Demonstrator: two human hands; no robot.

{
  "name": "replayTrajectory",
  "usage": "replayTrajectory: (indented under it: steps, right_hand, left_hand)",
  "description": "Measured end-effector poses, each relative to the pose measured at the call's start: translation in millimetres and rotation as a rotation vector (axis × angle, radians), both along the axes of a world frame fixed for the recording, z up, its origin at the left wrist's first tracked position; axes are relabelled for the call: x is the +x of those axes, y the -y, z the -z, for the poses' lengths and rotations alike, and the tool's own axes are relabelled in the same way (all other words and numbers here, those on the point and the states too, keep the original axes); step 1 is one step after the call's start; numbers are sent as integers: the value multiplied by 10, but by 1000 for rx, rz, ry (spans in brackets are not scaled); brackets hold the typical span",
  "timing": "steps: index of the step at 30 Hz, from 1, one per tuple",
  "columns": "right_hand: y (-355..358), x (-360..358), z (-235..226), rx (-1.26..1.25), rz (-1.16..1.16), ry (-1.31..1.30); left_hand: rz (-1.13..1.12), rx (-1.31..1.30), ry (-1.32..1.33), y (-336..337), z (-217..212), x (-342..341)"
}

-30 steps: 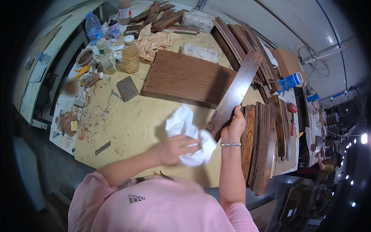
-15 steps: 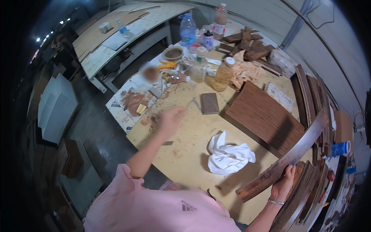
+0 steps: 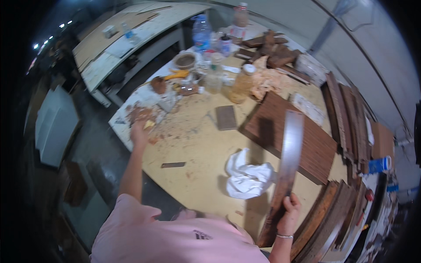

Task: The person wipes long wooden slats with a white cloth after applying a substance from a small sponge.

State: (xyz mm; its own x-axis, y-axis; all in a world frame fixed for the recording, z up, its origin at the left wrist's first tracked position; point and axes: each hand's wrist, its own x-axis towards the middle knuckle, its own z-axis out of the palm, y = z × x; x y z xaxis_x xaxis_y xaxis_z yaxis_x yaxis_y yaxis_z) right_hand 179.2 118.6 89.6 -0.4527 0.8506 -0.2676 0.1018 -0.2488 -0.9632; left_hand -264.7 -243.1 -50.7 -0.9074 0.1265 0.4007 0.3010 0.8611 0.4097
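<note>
My right hand (image 3: 289, 215), with a bracelet at the wrist, grips a long curved dark-wood slat (image 3: 287, 160) near its lower end. The slat stands tilted up, its upper part shiny with reflected light. My left hand (image 3: 139, 133) reaches to the brown-smeared white board (image 3: 127, 117) at the table's left corner, beside a small yellow block (image 3: 149, 124). Its fingers are blurred against the brown smear, so I cannot tell whether they hold anything. Between the hands lie a crumpled white cloth (image 3: 247, 177), a flat thin blade (image 3: 173, 165) and a dark rectangular block (image 3: 226, 118).
A large brown wood panel (image 3: 307, 144) rests right of centre. Bottles, including a yellowish jar (image 3: 241, 85), and a bowl (image 3: 184, 60) stand at the back. Curved slats (image 3: 324, 215) are stacked along the right. Wood scraps (image 3: 276, 52) lie far right. Another table (image 3: 94, 59) stands far left.
My left hand has moved left, from the middle of the table to the smeared board. The slat in my right hand has swung more upright and shifted left.
</note>
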Motion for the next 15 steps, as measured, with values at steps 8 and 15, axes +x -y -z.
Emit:
replayTrajectory:
  steps: [8, 15]
  right_hand:
    - [213, 104, -181, -18, -57, 52]
    - [339, 306, -195, -5, -56, 83]
  left_hand:
    - [283, 750, 228, -1002, -619, 488]
    - [909, 726, 185, -2798, -1694, 1541]
